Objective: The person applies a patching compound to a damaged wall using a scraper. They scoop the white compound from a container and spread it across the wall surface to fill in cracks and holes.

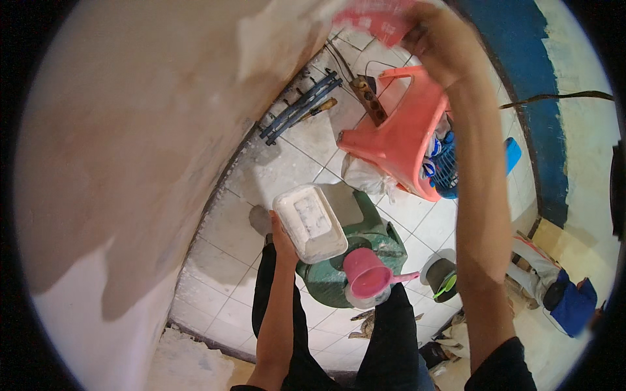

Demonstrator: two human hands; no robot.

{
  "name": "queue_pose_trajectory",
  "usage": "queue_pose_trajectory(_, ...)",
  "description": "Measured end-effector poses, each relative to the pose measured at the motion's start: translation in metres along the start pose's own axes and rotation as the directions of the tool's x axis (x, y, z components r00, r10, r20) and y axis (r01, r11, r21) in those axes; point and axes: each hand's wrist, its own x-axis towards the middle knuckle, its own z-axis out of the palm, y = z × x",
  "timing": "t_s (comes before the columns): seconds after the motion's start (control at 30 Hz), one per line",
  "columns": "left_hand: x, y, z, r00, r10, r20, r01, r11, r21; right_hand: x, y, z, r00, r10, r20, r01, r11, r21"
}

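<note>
the left hand [282,236] closes its grip on a white tray [310,223] of plaster, held level above the green bucket [339,277]. the right hand [438,40] is raised to the wall [130,143], its grip closed on a blurred pink tool [377,19].

- Light is soft and pretty even, daylight-ish, brightest on the white floor tiles [293,150] around the middle.
- Wall [130,130] from 8 to 12 o'clock looks washed-out pinkish, a bit hazy, no hard glare.
- My right hand [437,39] at 1 o'clock is motion-blurred, and so is the pink thing [378,19] it's holding.
- Shadows are weak, just a soft one under the pink stool [398,137].
- Heavy fisheye: tile lines bend, black corners all around the rim.
- The centre is reasonably sharp; the edges go mushy.
</note>
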Motion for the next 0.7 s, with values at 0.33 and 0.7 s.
queue_pose_trajectory(0.33,0.003,-0.006,-0.013,0.998,-0.042,0.038,0.044,0.998,-0.038,0.051,0.172,0.04,0.955,0.293,-0.051,-0.284,0.948,0.141)
queue_pose_trajectory(0.7,0.004,-0.009,-0.005,1.0,0.002,-0.006,-0.002,1.0,0.002,-0.004,-0.05,0.051,0.965,0.02,0.261,-0.03,0.999,0.035)
